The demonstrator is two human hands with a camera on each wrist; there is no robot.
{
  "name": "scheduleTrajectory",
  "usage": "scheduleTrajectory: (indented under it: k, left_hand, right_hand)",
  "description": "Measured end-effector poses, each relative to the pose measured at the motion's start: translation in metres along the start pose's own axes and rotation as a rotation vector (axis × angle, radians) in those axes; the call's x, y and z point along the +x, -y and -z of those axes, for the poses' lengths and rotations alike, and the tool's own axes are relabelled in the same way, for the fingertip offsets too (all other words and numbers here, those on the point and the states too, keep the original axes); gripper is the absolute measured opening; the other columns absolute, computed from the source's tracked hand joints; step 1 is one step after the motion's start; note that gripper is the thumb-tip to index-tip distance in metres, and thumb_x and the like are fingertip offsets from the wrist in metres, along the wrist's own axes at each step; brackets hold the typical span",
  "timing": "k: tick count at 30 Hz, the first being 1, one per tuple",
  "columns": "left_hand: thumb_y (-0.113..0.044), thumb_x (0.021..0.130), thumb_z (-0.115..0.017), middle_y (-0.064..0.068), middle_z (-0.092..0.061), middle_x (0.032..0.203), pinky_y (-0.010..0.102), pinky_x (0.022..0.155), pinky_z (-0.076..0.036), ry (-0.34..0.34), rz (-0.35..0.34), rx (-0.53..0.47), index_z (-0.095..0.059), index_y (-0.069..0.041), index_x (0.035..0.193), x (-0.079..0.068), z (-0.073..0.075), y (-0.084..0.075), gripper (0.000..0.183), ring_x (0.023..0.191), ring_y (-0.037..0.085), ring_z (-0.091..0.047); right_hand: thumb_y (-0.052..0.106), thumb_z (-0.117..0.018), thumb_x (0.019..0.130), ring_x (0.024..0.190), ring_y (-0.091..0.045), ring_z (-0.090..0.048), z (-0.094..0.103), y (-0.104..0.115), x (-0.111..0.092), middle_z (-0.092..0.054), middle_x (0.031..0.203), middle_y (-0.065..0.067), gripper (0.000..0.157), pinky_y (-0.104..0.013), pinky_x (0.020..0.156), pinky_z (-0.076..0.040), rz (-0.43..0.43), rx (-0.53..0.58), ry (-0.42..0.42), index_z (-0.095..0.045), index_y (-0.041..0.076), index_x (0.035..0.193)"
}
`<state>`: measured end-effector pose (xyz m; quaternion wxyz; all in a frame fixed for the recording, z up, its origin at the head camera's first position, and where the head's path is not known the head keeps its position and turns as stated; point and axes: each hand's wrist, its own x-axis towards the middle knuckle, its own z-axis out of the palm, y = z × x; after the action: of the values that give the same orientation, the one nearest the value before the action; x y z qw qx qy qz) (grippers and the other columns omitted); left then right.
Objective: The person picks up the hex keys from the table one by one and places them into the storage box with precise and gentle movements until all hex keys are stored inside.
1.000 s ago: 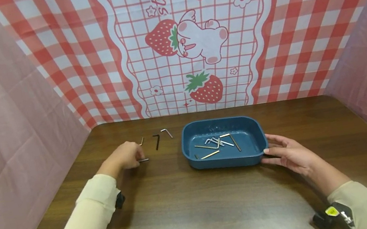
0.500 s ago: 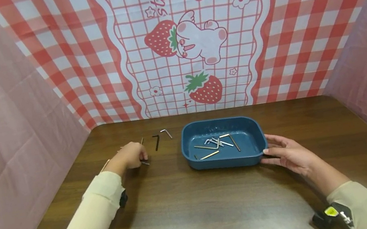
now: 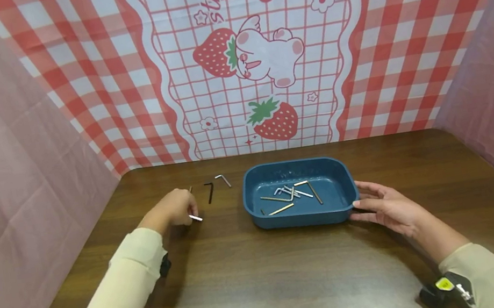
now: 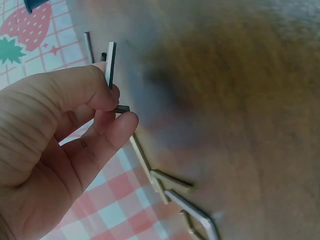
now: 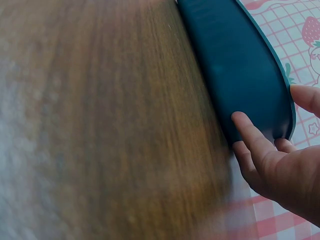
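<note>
My left hand (image 3: 174,210) is low over the left part of the table, its thumb and fingertips pinching a silver hex key (image 4: 111,65). In the left wrist view the key's straight arm sticks up past the fingers, and its short end shows below the fingertip. My right hand (image 3: 390,206) touches the right end of a blue tray (image 3: 304,219), fingers mostly straight against its outer wall and rim. Inside the tray lie several silver and brass hex keys (image 3: 315,192). Behind the left hand lie a black hex key (image 3: 211,192) and another silver one (image 3: 224,180).
More hex keys, brass (image 4: 141,152) and silver (image 4: 192,205), lie on the table close to the left hand. The brown wooden table (image 3: 269,286) runs back to a red-and-white checked cloth (image 3: 118,88). Pink cloth (image 3: 8,161) hangs at both sides.
The left hand has shifted slightly right, and the hex key's end at its fingertips has turned and now shows bright. The right hand and the tray stay in place.
</note>
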<state>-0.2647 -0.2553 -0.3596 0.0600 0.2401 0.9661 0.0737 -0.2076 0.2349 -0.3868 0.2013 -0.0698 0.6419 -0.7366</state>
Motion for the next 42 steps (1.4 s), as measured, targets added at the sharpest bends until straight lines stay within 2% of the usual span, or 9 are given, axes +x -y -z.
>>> scheduleTrajectory:
  k: [9, 14, 20, 25, 30, 36, 42]
  left_hand:
    - [0.003, 0.065, -0.073, -0.004, -0.063, 0.064, 0.030, 0.062, -0.051, -0.033, -0.063, 0.033, -0.073, -0.010, 0.068, 0.003, 0.026, -0.008, 0.014, 0.064, 0.012, -0.056]
    - [0.002, 0.068, -0.075, -0.002, -0.066, 0.068, 0.032, 0.065, -0.052, -0.009, -0.077, 0.049, -0.074, -0.009, 0.070, 0.008, 0.039, -0.015, 0.011, 0.067, 0.013, -0.058]
    - [0.005, 0.066, -0.074, -0.003, -0.066, 0.071, 0.033, 0.069, -0.053, 0.045, -0.059, 0.080, -0.074, -0.010, 0.073, 0.016, 0.055, -0.029, 0.017, 0.073, 0.016, -0.060]
    - [0.006, 0.065, -0.072, -0.003, -0.067, 0.071, 0.034, 0.068, -0.053, 0.032, -0.101, 0.100, -0.074, -0.011, 0.072, 0.024, 0.065, -0.040, 0.018, 0.072, 0.016, -0.060]
    - [0.009, 0.066, -0.070, -0.003, -0.067, 0.071, 0.033, 0.068, -0.053, 0.030, -0.107, 0.093, -0.074, -0.011, 0.072, 0.030, 0.073, -0.052, 0.021, 0.071, 0.016, -0.059]
    - [0.009, 0.068, -0.069, -0.003, -0.067, 0.072, 0.033, 0.069, -0.053, 0.014, -0.136, 0.116, -0.075, -0.010, 0.074, 0.040, 0.083, -0.065, 0.021, 0.075, 0.018, -0.060]
    - [0.009, 0.071, -0.070, 0.001, -0.070, 0.077, 0.032, 0.070, -0.053, 0.035, -0.135, 0.129, -0.075, -0.010, 0.076, 0.051, 0.095, -0.083, 0.020, 0.079, 0.019, -0.062]
  right_hand:
    - [0.004, -0.058, 0.096, 0.108, -0.019, -0.061, 0.000, 0.000, 0.000, -0.015, 0.152, -0.034, 0.076, -0.049, 0.094, -0.046, -0.002, -0.005, 0.002, -0.007, -0.003, 0.153]
    - [0.004, -0.057, 0.097, 0.109, -0.019, -0.060, 0.000, 0.000, 0.000, -0.014, 0.152, -0.035, 0.076, -0.050, 0.095, -0.046, 0.000, 0.001, 0.009, -0.006, -0.003, 0.153]
    - [0.004, -0.056, 0.097, 0.111, -0.019, -0.059, 0.001, -0.001, 0.000, -0.015, 0.152, -0.035, 0.076, -0.050, 0.095, -0.045, 0.008, 0.001, 0.009, -0.006, -0.003, 0.153]
    - [0.003, -0.056, 0.096, 0.111, -0.020, -0.059, 0.001, 0.000, -0.001, -0.018, 0.151, -0.034, 0.075, -0.050, 0.095, -0.046, 0.011, -0.003, 0.003, -0.007, -0.004, 0.153]
    - [0.004, -0.058, 0.096, 0.111, -0.023, -0.059, -0.001, 0.000, 0.000, -0.023, 0.148, -0.033, 0.076, -0.051, 0.095, -0.046, 0.016, -0.004, 0.006, -0.009, -0.004, 0.153]
    - [0.002, -0.057, 0.096, 0.112, -0.024, -0.059, -0.001, 0.001, -0.001, -0.019, 0.149, -0.035, 0.076, -0.050, 0.095, -0.045, 0.007, 0.010, 0.000, -0.007, -0.004, 0.153]
    - [0.003, -0.057, 0.096, 0.113, -0.024, -0.058, -0.001, 0.002, -0.002, -0.015, 0.151, -0.036, 0.077, -0.050, 0.096, -0.045, -0.002, 0.013, 0.005, -0.006, -0.003, 0.153]
